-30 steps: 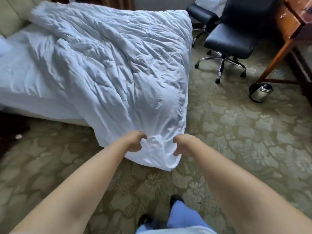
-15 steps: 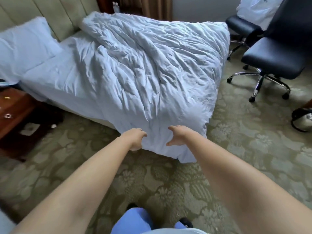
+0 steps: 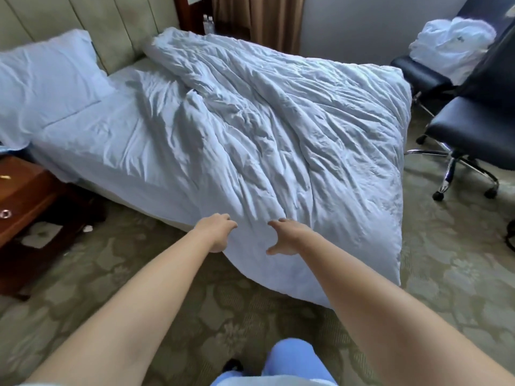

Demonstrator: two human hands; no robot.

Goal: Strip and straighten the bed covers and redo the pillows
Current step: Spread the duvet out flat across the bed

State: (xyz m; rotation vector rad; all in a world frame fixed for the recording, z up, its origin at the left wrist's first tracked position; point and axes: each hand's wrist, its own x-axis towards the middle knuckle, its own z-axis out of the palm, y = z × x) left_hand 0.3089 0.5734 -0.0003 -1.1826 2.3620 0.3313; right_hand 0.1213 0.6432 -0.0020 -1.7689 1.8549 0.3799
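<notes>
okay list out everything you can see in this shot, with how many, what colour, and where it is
duvet: one, white, rumpled across the bed, corner hanging to the floor
pillow: one, white, at the headboard, left
headboard: one, beige, padded, behind the pillow
nightstand: one, brown wood, left of the bed
office chair: one, black, right of the bed
white bundle: one, on a second black seat, far right
carpet: green, patterned, floor
left hand: fingers curled at the duvet edge
right hand: fingers spread over the duvet
</notes>
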